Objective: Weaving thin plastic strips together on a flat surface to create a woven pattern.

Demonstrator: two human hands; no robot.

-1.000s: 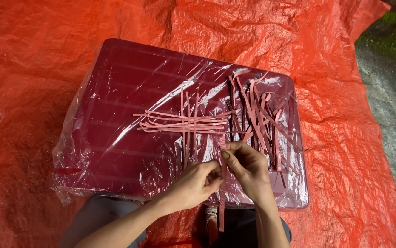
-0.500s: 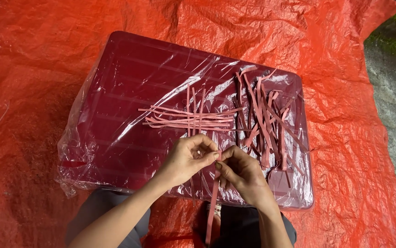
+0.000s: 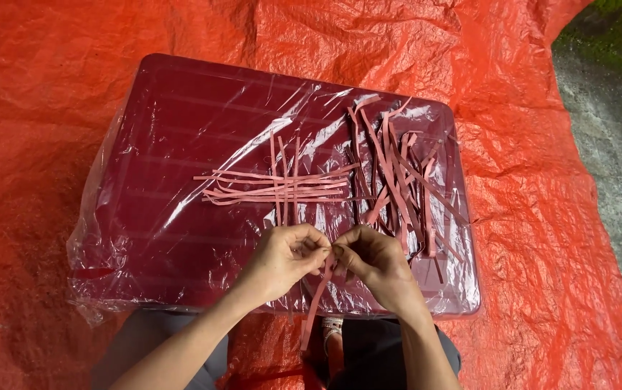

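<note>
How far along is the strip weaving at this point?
Early. Done: a small woven patch of a few horizontal strips crossed by about three vertical ones lies on the plastic-covered maroon board. In hand: the left hand and right hand pinch one pink strip between them, its tail hanging over the board's near edge. Left: a loose pile of strips lies unwoven to the right.

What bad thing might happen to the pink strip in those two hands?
The thin pink strip, pinched between the left hand and right hand, might tear or crease if pulled hard. Its loose end hangs past the plastic-wrapped tray, so it might snag. A wrist could also nudge the woven strips out of line.
</note>
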